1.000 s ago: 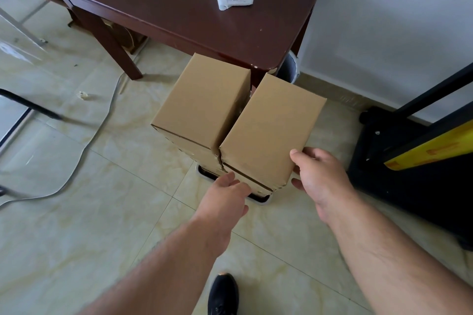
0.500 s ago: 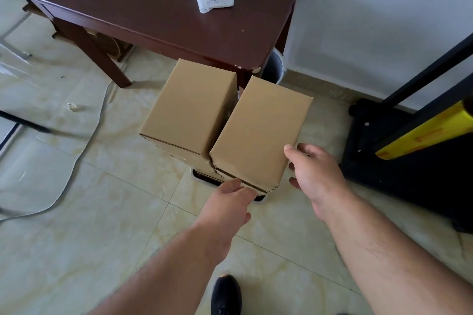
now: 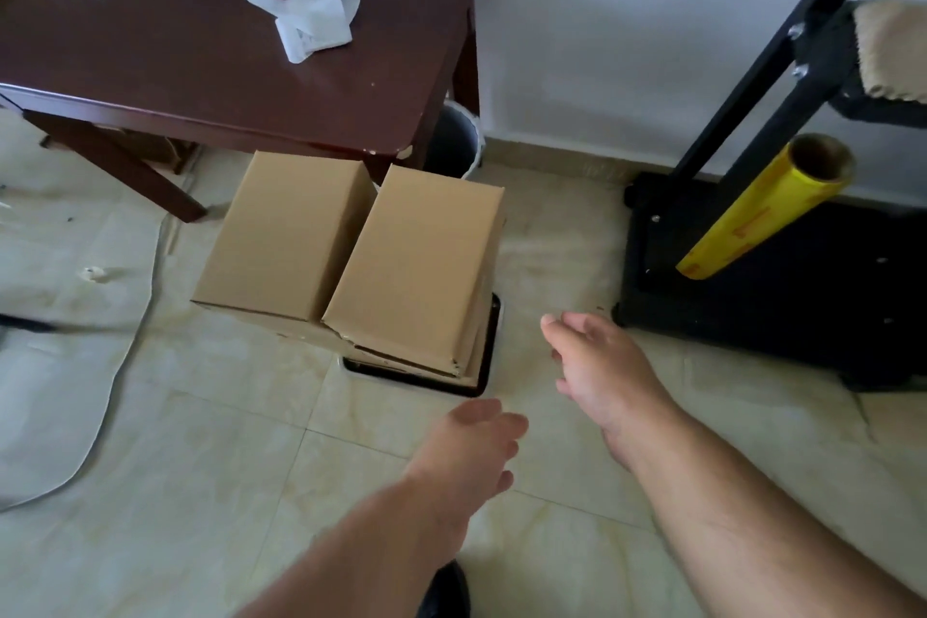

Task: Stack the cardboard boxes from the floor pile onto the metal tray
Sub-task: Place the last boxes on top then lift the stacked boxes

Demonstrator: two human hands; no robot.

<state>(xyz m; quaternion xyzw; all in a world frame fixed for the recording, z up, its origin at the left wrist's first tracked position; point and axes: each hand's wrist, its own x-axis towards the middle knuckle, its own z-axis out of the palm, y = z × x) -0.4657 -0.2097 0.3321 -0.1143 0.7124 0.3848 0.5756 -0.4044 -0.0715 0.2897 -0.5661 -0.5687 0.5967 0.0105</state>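
With both top cardboard boxes, left box [image 3: 288,236] and right box [image 3: 416,261], sitting side by side on the stack over the metal tray [image 3: 489,356] on the floor, I judge this placement done. Best next: check edges sit flush, since the right box's near corner looks crumpled, then fetch another; floor pile not in view. My left hand [image 3: 466,447] hovers near the tray, fingers relaxed, empty. My right hand [image 3: 597,366] hangs beside the stack, loose, holding nothing.

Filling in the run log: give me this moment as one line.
hands: left hand open, right hand open, both off boxes | boxes: two stacks side by side on tray | floor pile: not in view
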